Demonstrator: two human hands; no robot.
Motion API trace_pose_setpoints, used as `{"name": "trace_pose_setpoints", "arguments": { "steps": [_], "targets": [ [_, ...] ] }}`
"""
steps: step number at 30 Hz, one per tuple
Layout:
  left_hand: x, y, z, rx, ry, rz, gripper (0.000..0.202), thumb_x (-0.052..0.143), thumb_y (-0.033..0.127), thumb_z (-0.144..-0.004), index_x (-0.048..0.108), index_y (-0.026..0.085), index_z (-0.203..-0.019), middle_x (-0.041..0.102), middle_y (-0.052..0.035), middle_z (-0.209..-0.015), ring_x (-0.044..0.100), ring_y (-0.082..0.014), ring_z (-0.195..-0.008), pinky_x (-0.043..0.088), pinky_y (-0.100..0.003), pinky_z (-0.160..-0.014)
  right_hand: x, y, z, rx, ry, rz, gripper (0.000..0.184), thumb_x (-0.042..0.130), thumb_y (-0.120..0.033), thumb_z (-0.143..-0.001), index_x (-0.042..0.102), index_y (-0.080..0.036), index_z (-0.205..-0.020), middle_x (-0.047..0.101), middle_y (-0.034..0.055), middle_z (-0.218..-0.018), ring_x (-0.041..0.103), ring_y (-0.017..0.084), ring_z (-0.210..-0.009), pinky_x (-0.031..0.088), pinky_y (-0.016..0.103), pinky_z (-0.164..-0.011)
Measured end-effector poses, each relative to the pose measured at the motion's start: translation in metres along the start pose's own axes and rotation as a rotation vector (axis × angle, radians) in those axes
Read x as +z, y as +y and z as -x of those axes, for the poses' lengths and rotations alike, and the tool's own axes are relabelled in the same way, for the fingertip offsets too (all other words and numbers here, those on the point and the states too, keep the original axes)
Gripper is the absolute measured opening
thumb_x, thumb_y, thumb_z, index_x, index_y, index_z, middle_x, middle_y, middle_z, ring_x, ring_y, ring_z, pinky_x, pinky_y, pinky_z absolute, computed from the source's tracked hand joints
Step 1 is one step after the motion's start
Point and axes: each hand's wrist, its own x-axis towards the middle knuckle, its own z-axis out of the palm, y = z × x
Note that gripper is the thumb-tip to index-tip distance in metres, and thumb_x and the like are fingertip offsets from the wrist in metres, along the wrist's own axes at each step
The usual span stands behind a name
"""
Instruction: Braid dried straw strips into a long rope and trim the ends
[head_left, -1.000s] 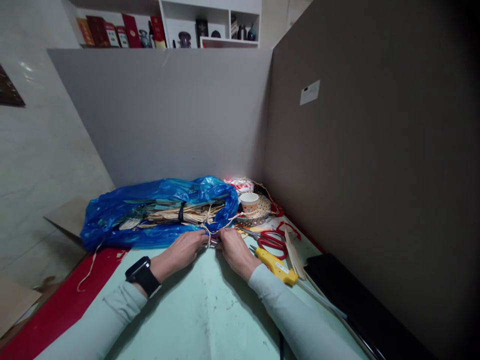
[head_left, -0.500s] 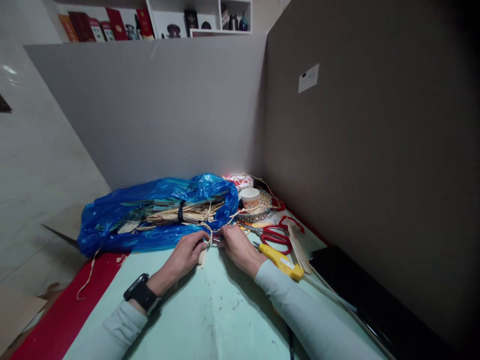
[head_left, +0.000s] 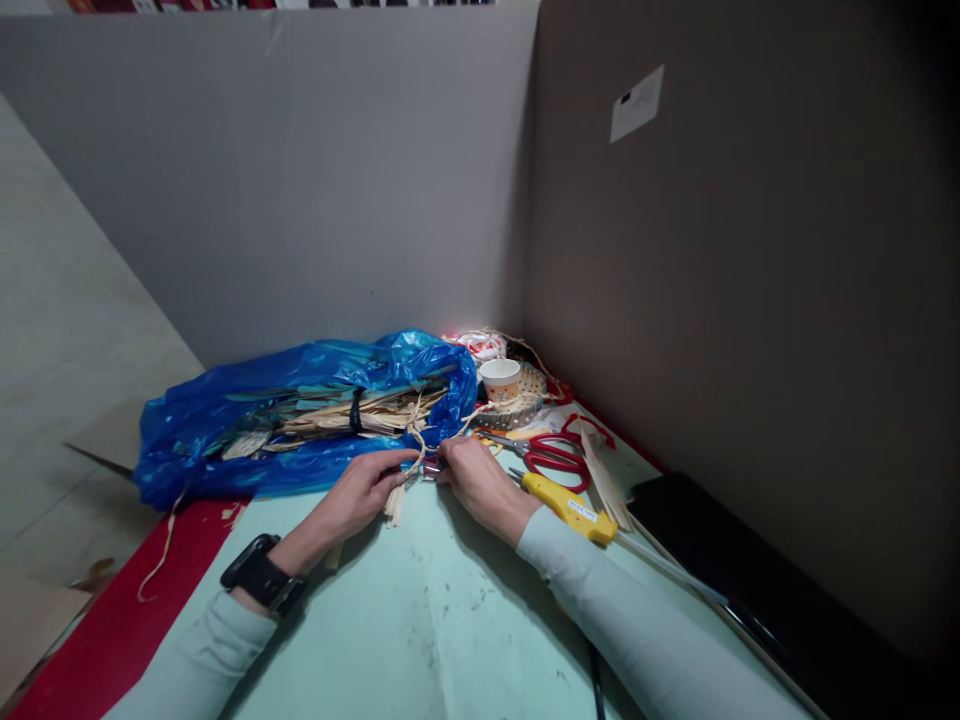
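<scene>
My left hand (head_left: 364, 490), with a black watch on its wrist, is closed in a pinch on a pale straw cord (head_left: 418, 440) whose frayed end (head_left: 394, 507) hangs below the fingers. The cord runs up and loops toward the right. Close by on the right, my right hand (head_left: 480, 477) is curled shut, its fingertips at a small shiny reddish and silver piece (head_left: 431, 467); its kind is too small to make out. Behind both hands lies a blue plastic bag (head_left: 300, 470) with a tied bundle of dried straw strips (head_left: 330, 420) in its opening.
Red-handled scissors (head_left: 556, 462) and a yellow glue gun (head_left: 574, 510) lie right of my right hand. Farther back, a paper cup (head_left: 500, 380) stands by a round woven piece (head_left: 529, 392). A black flat object (head_left: 712, 570) lies along the right partition (head_left: 712, 250).
The view has tilted down. My left hand has shifted slightly left with the straw cord, widening the gap to my right hand, which stays at the small shiny piece.
</scene>
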Motion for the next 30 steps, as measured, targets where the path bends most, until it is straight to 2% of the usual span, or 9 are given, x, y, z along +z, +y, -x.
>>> {"name": "trace_pose_setpoints", "arguments": {
  "steps": [7, 14, 18, 22, 26, 30],
  "targets": [
    [0.000, 0.003, -0.005, 0.077, -0.058, -0.069, 0.041, 0.043, 0.016, -0.085, 0.065, 0.018, -0.119, 0.072, -0.0110, -0.113, 0.065, -0.0269, -0.101, 0.046, -0.034, -0.086, -0.003, -0.003, 0.002, 0.006, -0.016, 0.022, 0.014, 0.051, -0.006, -0.083, 0.063, -0.010, -0.088, 0.068, 0.0128, -0.085, 0.061, 0.021, -0.080, 0.038, 0.027, -0.069],
    [0.001, 0.006, -0.013, 0.133, -0.103, -0.170, 0.040, 0.043, 0.010, -0.082, 0.069, 0.021, -0.110, 0.071, -0.0092, -0.088, 0.063, -0.0243, -0.079, 0.043, -0.031, -0.072, -0.008, -0.008, 0.004, 0.027, -0.028, 0.023, 0.015, 0.049, -0.010, -0.088, 0.064, -0.010, -0.089, 0.068, 0.0128, -0.086, 0.061, 0.021, -0.083, 0.039, 0.026, -0.070],
    [0.006, 0.003, -0.019, 0.143, -0.137, -0.189, 0.036, 0.044, 0.008, -0.081, 0.070, 0.020, -0.103, 0.072, -0.0095, -0.087, 0.063, -0.0239, -0.078, 0.041, -0.030, -0.069, -0.010, -0.009, 0.005, 0.029, -0.028, 0.021, 0.018, 0.047, -0.008, -0.087, 0.064, -0.009, -0.091, 0.067, 0.0135, -0.088, 0.061, 0.021, -0.084, 0.038, 0.027, -0.069],
    [0.009, 0.004, -0.023, 0.135, -0.159, -0.160, 0.033, 0.045, 0.006, -0.079, 0.069, 0.019, -0.096, 0.073, -0.0103, -0.091, 0.064, -0.0243, -0.081, 0.041, -0.030, -0.071, -0.011, -0.010, 0.006, 0.028, -0.034, 0.010, 0.020, 0.045, -0.005, -0.085, 0.064, -0.009, -0.091, 0.067, 0.0134, -0.088, 0.061, 0.022, -0.085, 0.038, 0.027, -0.069],
    [0.010, 0.009, -0.021, 0.118, -0.162, -0.080, 0.026, 0.046, 0.012, -0.082, 0.069, 0.019, -0.094, 0.073, -0.0102, -0.095, 0.065, -0.0256, -0.087, 0.043, -0.030, -0.074, -0.012, -0.011, 0.007, 0.027, -0.038, -0.003, 0.020, 0.045, -0.006, -0.085, 0.064, -0.009, -0.092, 0.066, 0.0141, -0.089, 0.059, 0.022, -0.086, 0.038, 0.028, -0.070],
    [0.013, 0.009, -0.018, 0.071, -0.131, 0.027, 0.022, 0.048, 0.017, -0.083, 0.068, 0.021, -0.092, 0.073, -0.0074, -0.089, 0.063, -0.0250, -0.085, 0.043, -0.030, -0.075, -0.009, -0.009, 0.008, 0.016, -0.032, -0.023, 0.023, 0.045, -0.002, -0.082, 0.062, -0.009, -0.095, 0.065, 0.0147, -0.094, 0.057, 0.022, -0.091, 0.038, 0.028, -0.075]
  ]
}}
